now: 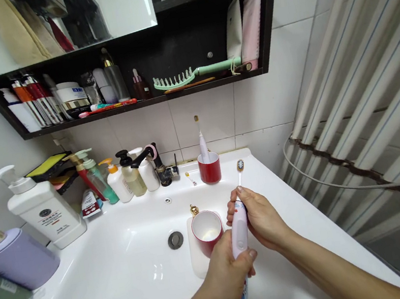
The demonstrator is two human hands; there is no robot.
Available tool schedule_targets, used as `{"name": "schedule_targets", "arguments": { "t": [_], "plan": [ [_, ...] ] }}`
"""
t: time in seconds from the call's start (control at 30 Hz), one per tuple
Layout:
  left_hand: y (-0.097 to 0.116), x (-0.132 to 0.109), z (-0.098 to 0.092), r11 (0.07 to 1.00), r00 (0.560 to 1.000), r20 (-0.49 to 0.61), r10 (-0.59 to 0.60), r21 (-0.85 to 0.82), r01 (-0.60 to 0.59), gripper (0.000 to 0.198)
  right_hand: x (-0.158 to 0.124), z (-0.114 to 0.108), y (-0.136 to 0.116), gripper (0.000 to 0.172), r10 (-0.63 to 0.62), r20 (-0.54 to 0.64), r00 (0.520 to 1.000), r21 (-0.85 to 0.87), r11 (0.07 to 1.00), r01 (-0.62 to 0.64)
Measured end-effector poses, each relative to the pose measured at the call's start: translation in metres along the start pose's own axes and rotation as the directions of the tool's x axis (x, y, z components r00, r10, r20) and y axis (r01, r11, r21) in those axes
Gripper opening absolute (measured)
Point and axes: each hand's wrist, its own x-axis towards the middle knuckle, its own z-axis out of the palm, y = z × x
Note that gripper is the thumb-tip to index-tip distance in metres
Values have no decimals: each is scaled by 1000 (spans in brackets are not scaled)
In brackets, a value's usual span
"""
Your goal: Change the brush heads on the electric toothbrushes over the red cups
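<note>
Over the right part of the sink, an electric toothbrush (240, 232) with a pale pink handle is held in both my hands. My left hand (226, 268) wraps round its lower handle, and a light blue end shows beneath the fist. Higher up, the fingers of my right hand (260, 216) close round the neck, where the white brush head (240, 165) joins the handle. Just left of the hands, a red cup (207, 233) with a white inside stands on a pale soap-dish-like pad (198, 258). Its bottom holds something whitish.
A second red cup (210, 169) with an electric toothbrush (202, 144) stands on the back ledge, beside a small loose brush head (191, 179). The black faucet (160, 167) and several pump bottles line the ledge leftward. A dark shelf (145, 102) hangs above; white pipes (355, 65) run along the right.
</note>
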Motion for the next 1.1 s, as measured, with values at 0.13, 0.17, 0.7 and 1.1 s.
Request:
{"name": "schedule_targets", "arguments": {
  "t": [0.13, 0.17, 0.7, 1.1],
  "plan": [
    [-4, 2, -3, 997, 998, 58, -22, -79, 26, 18, 2, -1, -3, 22, 1, 9, 1000, 18, 1000, -1],
    [-5, 2, -4, 996, 998, 63, -30, -85, 35, 18, 3, -2, -5, 22, -7, 14, 1000, 20, 1000, 7],
    [-8, 4, -2, 999, 999, -45, 12, -44, -14, 13, 7, -7, -7, 25, -35, 51, 998, -180, 983, 43],
    [7, 10, -26, 974, 961, -189, 201, -71, -217, 33, 9, 5, -9, 24, -128, 106, 986, -297, 942, 154]
  ]
}}
